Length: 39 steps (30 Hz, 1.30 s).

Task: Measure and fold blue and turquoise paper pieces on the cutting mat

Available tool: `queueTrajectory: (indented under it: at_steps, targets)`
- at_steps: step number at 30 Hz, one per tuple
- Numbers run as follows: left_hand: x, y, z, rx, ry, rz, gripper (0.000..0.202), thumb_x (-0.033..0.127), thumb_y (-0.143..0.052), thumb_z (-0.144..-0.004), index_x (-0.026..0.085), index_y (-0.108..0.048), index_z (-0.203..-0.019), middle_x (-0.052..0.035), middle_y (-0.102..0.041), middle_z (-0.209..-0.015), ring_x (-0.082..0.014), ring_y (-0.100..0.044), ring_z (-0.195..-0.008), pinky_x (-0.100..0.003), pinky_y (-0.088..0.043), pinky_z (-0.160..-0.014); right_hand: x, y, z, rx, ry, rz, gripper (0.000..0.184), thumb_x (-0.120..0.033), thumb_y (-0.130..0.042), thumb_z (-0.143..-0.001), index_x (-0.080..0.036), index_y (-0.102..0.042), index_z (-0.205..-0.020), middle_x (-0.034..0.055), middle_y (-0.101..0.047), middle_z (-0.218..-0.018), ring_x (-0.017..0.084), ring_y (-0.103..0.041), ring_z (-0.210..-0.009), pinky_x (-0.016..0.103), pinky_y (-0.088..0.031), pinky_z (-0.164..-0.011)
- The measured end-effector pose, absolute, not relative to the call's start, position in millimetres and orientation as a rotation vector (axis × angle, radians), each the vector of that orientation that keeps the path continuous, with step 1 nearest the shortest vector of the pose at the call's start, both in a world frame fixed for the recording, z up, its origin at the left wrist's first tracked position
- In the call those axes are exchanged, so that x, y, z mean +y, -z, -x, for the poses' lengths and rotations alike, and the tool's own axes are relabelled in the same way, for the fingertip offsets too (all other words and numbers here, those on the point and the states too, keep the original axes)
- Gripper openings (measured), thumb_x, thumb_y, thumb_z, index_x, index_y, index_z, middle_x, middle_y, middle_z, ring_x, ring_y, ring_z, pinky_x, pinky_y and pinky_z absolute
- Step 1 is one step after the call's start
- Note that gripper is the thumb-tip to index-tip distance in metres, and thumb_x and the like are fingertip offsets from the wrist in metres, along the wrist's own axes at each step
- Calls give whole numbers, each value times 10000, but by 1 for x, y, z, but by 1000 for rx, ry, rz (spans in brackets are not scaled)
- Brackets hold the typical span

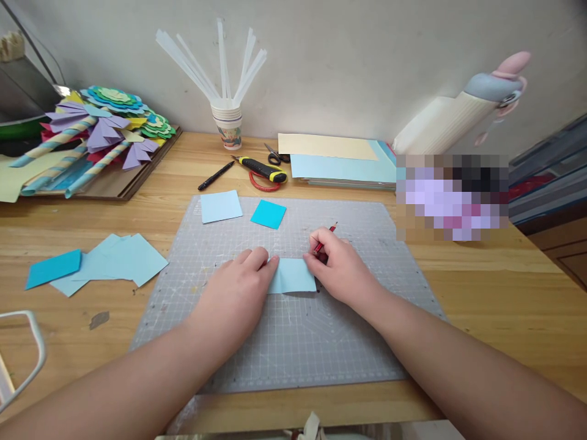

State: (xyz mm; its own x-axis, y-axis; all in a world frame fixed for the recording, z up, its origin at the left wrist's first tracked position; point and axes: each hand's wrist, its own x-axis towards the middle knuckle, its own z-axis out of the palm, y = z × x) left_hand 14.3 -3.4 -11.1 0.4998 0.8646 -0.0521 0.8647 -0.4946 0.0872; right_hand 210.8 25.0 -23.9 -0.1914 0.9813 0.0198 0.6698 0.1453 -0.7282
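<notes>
A folded piece of light blue paper (296, 276) lies on the grey cutting mat (321, 354), with a crease near its left part. My left hand (238, 281) is closed over its left end, thumb and index finger together at the top edge. At the upper right corner of the paper, the fingertips of my right hand (342, 266) touch it. A red and black pencil (318, 247) is tucked in that right hand, its sharpened end pointing up and away. Farther back on the mat rest a pale blue square (221, 206) and a bright blue square (268, 214) of paper.
Light blue sheets (114, 260) and a darker blue piece (53, 269) lie left of the mat. Behind it are a black pen (216, 176), a yellow-black cutter (262, 169), scissors (274, 157), a paper stack (339, 168) and a cup (229, 131) of white strips. Paper flowers (105, 131) lie far left.
</notes>
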Motion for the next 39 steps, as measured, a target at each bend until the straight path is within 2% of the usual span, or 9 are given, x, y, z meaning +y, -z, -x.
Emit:
queueTrajectory:
  at_steps: [3, 8, 13, 17, 23, 29, 33, 39]
  targets:
    - [-3, 12, -13, 1534, -70, -2586, 293, 188, -312, -967, 207, -582, -1080, -53, -558, -940, -223, -552, -851, -323, -409, -650, 22, 25, -211, -1827, -916, 1561, 149, -246, -534, -797, -239, -389, -767, -46, -505, -648, 145, -468, -613, 281, -356, -582]
    - [-6, 11, -11, 1523, -166, -2526, 280, 211, -322, -964, 215, -575, -1085, -50, -575, -983, -199, -555, -840, -315, -423, -690, 20, 29, -211, -1788, -926, 1539, 150, -230, -531, -788, -242, -385, -754, -46, -489, -654, 148, -467, -630, 277, -364, -586]
    - [-5, 12, -12, 1551, -121, -2508, 279, 213, -314, -961, 214, -591, -993, -44, -552, -939, -176, -524, -725, -282, -359, -581, 23, 28, -210, -1762, -881, 1606, 160, -241, -534, -793, -241, -380, -752, -55, -475, -630, 146, -456, -606, 287, -354, -603]
    - [-5, 12, -13, 1548, -108, -2486, 314, 203, -284, -964, 220, -582, -1062, -52, -542, -945, -172, -499, -674, -280, -328, -544, 22, 26, -209, -1839, -815, 1640, 147, -202, -516, -797, -238, -379, -755, -51, -478, -619, 149, -451, -600, 293, -329, -604]
    - [-6, 13, -14, 1556, 12, -2536, 347, 158, -265, -950, 201, -550, -1145, -58, -528, -957, -162, -478, -639, -286, -360, -555, 20, 23, -209, -1939, -781, 1652, 146, -153, -484, -793, -235, -372, -748, -60, -450, -590, 144, -436, -585, 292, -302, -604]
    - [-5, 15, -14, 1574, 107, -2550, 322, 158, -286, -948, 210, -521, -1162, -49, -526, -983, -153, -501, -667, -278, -381, -588, 16, 18, -213, -1857, -918, 1704, 156, -277, -504, -821, -243, -359, -774, -56, -489, -637, 145, -434, -598, 286, -318, -591]
    - [-5, 15, -14, 1577, 88, -2562, 320, 150, -294, -946, 194, -528, -1161, -50, -520, -979, -151, -488, -655, -278, -371, -580, 13, 18, -214, -1877, -954, 1714, 154, -197, -503, -786, -245, -357, -780, -61, -515, -640, 146, -461, -609, 285, -332, -602]
    - [-6, 15, -14, 1575, 33, -2546, 330, 136, -305, -939, 183, -553, -1152, -54, -513, -953, -164, -487, -655, -292, -367, -575, 11, 19, -213, -2007, -838, 1703, 182, -112, -478, -759, -247, -358, -782, -70, -504, -604, 151, -463, -599, 294, -318, -626]
